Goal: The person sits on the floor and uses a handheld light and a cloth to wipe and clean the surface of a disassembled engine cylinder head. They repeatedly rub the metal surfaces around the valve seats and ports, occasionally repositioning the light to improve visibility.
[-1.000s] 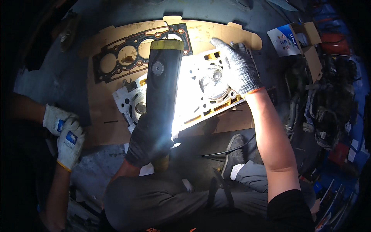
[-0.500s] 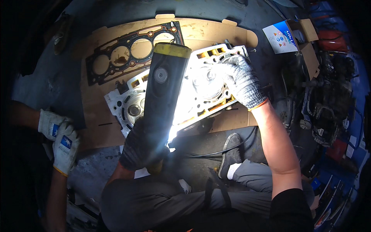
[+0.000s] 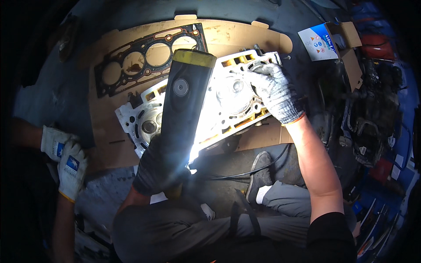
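Observation:
A metal cylinder head point(image 3: 209, 139) with valve faces and yellow-edged openings lies slanted in front of me. My left hand point(image 3: 153, 171), in a dark knit glove, is closed around a black work light point(image 3: 183, 103) with a yellow end. Its strong glare whitens the middle of the cylinder head. My right hand point(image 3: 277, 94), in a grey-white knit glove, rests at the head's right end. Those fingers are bent and pressed together over a combustion chamber; glare and the glove hide whatever is between the fingertips. Behind the head lies a dark head gasket point(image 3: 149, 59) with large round holes.
Flattened cardboard point(image 3: 245, 35) lies beneath the parts. At left, another person's crossed gloved hands point(image 3: 70, 160) are close by. An open blue-and-white box point(image 3: 318, 41) stands at far right, above dark engine parts point(image 3: 368, 114). A black cable point(image 3: 245, 173) crosses near my shoe point(image 3: 261, 175).
The view has shifted slightly. The work light stays in my left hand, and my right hand remains at the same end of the cylinder head, its fingers slightly moved.

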`<state>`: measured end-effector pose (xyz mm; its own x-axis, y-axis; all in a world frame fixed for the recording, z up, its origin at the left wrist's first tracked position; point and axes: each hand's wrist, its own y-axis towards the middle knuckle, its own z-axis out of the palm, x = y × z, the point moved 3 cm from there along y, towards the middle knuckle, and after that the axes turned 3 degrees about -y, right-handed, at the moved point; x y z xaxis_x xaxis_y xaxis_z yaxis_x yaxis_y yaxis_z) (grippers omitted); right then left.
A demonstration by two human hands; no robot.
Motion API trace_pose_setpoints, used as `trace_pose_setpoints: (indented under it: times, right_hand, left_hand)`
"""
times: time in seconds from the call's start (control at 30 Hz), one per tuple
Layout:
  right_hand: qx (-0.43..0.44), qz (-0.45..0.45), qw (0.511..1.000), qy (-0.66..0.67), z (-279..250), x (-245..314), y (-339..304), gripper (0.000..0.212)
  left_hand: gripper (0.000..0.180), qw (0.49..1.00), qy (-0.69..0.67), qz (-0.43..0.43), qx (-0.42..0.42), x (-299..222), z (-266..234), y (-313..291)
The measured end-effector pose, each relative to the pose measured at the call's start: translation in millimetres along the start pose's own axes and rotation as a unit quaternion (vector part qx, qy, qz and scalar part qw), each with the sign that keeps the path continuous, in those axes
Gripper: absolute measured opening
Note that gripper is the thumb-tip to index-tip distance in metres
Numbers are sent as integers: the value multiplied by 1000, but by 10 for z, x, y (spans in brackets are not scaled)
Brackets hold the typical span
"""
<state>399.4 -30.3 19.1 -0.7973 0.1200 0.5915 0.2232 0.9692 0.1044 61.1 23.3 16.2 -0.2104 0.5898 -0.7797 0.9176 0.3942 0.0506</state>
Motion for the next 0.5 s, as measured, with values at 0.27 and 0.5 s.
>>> trace_pose_setpoints:
  times: [0.27, 0.5]
  right_hand:
    - [16, 34, 999, -3, 44, -59, 78, 19]
    - [38, -64, 983, -167, 63, -50, 113, 25]
  left_hand:
    - [31, 1000, 5, 10, -2, -33, -32, 28]
    - [31, 1000, 8, 15, -3, -59, -58, 31]
